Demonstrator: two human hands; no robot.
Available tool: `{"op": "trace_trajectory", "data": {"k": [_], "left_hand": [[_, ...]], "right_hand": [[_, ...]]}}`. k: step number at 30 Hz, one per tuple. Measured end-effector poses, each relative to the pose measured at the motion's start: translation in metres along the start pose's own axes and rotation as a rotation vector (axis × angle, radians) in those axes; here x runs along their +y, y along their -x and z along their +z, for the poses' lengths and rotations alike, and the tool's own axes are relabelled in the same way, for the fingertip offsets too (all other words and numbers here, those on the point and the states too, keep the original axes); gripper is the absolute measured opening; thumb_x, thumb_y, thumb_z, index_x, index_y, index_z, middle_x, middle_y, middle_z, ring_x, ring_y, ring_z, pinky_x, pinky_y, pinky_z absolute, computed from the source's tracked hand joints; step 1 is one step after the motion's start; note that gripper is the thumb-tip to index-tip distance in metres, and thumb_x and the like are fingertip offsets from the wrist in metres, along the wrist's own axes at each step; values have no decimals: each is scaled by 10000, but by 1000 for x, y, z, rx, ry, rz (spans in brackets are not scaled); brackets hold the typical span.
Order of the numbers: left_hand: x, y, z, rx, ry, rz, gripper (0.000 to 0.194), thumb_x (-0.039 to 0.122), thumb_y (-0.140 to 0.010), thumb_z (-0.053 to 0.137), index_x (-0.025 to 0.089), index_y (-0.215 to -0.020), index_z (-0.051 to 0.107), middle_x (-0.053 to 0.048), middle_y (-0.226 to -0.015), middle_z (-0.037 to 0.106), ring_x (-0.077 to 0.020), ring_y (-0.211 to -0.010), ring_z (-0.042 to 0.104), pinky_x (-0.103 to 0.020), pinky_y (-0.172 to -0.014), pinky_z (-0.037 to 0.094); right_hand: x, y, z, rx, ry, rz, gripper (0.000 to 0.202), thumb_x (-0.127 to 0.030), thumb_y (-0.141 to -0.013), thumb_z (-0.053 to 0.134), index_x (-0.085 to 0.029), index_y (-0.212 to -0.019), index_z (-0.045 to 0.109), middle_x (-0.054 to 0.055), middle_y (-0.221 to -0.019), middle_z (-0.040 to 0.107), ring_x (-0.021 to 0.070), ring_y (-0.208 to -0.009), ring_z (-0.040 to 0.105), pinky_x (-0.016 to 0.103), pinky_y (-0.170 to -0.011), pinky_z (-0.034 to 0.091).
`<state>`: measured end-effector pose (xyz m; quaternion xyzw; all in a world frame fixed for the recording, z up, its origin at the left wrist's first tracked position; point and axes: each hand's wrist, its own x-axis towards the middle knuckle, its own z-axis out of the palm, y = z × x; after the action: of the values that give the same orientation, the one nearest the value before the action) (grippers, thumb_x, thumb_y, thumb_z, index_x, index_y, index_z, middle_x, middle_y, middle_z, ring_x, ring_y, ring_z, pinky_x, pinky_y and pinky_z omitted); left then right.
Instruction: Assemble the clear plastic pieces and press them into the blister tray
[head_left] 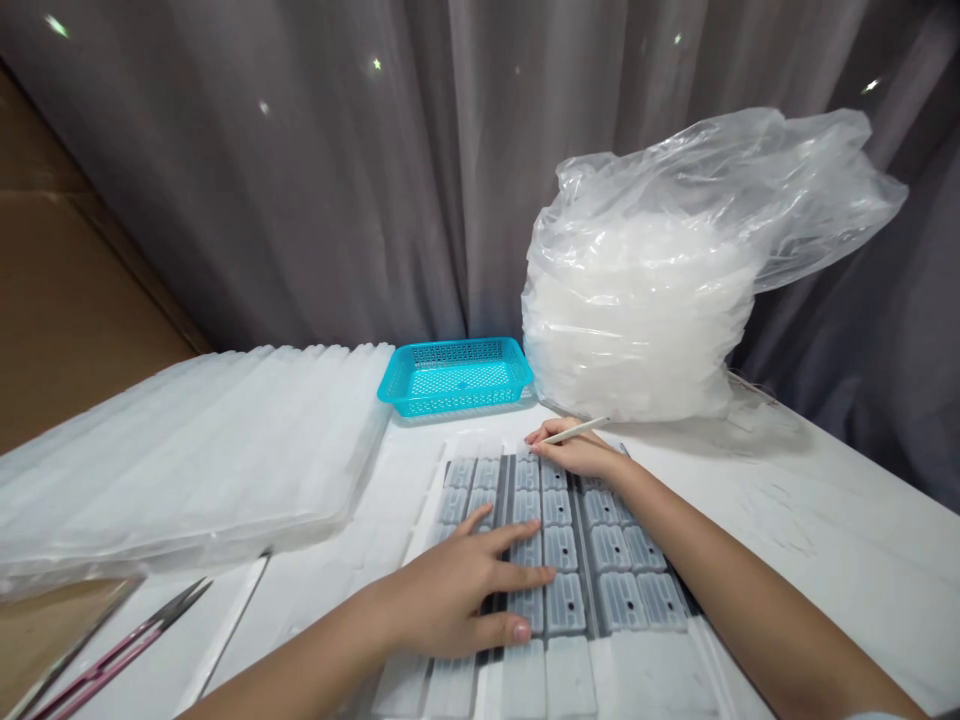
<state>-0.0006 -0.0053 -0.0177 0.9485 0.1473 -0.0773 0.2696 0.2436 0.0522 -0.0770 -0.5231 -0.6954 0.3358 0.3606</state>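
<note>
A translucent plastic tray (566,550) lies on the white table, divided into rows of ribbed rectangular compartments. Small dark pieces show in several compartments in its middle and right columns. My left hand (480,580) rests palm down on the tray with its fingers spread, holding nothing and covering part of the left and middle columns. At the tray's far edge, my right hand (574,450) pinches a slim white pen-like stick (586,428), whose rear end points up and right. The stick's tip is hidden among the fingers, so I cannot tell whether it touches the tray.
Behind the tray stands a blue perforated basket (457,405). Stacked white trays (187,440) fill the left side. A clear bag of white trays (637,310) stands at the back right. Pink-handled scissors (124,655) lie front left, near a brown cardboard piece (60,630). A grey curtain (337,200) hangs behind.
</note>
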Motion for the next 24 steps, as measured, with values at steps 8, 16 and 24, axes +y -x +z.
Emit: {"op": "trace_trajectory", "data": {"k": [8,16,24], "left_hand": [[-3,0,3,37,11,16,506,537,-893,525,362,-1358,429,-80,-1484,284,-346,-1369,234,-661,-1089,67],[-1,-1,2,16,3,-3,504,523,-898,525,375,-1366,409,-80,-1490,270,-326,-1379,220,-657,-1091,62],[-4,-1,3,34,21,20,508,502,-897,541,363,-1368,410,-90,-1489,264,-330,-1375,227,-655,-1089,60]], "right_hand": [[-1,4,-2,40,92,9,146,-302,-787,604,-190,-700,634,5,-672,653,150,-642,580,243,-575,394],[4,0,-2,58,70,13,185,-325,-792,600,-190,-666,605,4,-643,627,145,-610,556,242,-543,382],[5,0,-1,82,53,25,199,-334,-789,607,-191,-652,592,10,-635,619,166,-653,567,252,-569,399]]}}
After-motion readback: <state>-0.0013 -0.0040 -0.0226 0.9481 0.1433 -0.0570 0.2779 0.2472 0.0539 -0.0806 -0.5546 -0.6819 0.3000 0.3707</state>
